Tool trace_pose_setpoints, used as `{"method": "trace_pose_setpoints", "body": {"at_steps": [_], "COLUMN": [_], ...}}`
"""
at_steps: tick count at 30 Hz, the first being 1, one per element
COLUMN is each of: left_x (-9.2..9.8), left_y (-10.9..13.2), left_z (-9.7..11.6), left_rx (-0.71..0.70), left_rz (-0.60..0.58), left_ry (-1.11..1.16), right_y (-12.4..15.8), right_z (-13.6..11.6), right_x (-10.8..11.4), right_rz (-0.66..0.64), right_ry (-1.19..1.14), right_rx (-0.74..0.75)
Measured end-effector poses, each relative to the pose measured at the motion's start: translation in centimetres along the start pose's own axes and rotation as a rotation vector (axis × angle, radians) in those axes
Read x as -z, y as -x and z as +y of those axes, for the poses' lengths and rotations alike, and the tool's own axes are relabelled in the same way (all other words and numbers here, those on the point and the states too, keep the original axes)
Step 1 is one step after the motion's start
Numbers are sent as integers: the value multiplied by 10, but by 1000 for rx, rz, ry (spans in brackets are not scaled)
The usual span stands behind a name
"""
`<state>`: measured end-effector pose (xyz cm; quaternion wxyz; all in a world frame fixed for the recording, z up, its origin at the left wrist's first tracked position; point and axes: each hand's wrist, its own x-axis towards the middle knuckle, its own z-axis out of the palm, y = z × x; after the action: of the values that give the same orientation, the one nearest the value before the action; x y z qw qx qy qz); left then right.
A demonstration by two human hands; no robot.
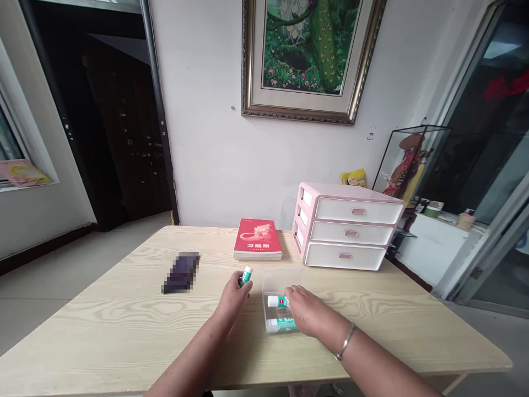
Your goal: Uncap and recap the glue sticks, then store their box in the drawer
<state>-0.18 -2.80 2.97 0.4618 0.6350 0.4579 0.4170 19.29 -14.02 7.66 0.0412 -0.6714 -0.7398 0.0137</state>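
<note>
My left hand (pixel 233 294) is closed around a glue stick (pixel 247 275) with a white cap and green label, held tilted just above the table, left of a clear plastic box (pixel 265 315). Inside the box lie two more glue sticks, caps to the left. My right hand (pixel 306 312) reaches over the box's right side, its fingers closed on the right end of the farther glue stick (pixel 276 301). The nearer glue stick (pixel 281 325) is partly covered by that hand. Behind the box, its transparent lid (pixel 275 282) stands folded back.
On the wooden table (pixel 124 342) a dark, pixelated flat object (pixel 182 272) lies to the left. A red book (pixel 258 237) rests at the back edge. Right of it stands a pink-and-white drawer unit (pixel 349 226). A wall with a framed picture (pixel 306 55) rises behind.
</note>
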Motion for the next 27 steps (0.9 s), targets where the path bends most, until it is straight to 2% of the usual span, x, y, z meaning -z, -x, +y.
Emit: {"method": "trace_pose_setpoints", "body": {"at_steps": [2, 4, 6, 8, 10, 12, 15, 18, 20, 22, 27], "left_x": [-7, -16, -26, -32, -31, -22, -3, 8, 8, 3, -17], "left_y": [10, 25, 39, 48, 48, 42, 27, 14, 11, 13, 26], "left_z": [5, 12, 19, 24, 25, 21, 8, -5, -11, -14, -11], "left_rx": [20, 54, 69, 66, 79, 120, 176, 239, 284, 308, 300], "left_rz": [-44, -122, -204, -224, -161, -65, 38, 59, 32, -43, -272], "left_ry": [163, 424, 598, 646, 636, 597, 540, 510, 506, 506, 464], "right_y": [6, 9, 10, 9, 8, 8, 11, 14, 14, 13, 12], "right_z": [-3, -12, -24, -35, -38, -32, -12, 4, 9, 11, 19], "right_x": [3, 5, 7, 10, 12, 14, 10, -1, -10, -15, -17], "right_rz": [81, 113, 140, 169, 190, 173, -9, -183, -188, -172, -147], "right_ry": [-197, -436, -619, -690, -676, -623, -469, -258, -154, -111, -168], "right_rx": [-78, -117, -74, 3, 20, -30, -50, 39, 79, 84, 24]}}
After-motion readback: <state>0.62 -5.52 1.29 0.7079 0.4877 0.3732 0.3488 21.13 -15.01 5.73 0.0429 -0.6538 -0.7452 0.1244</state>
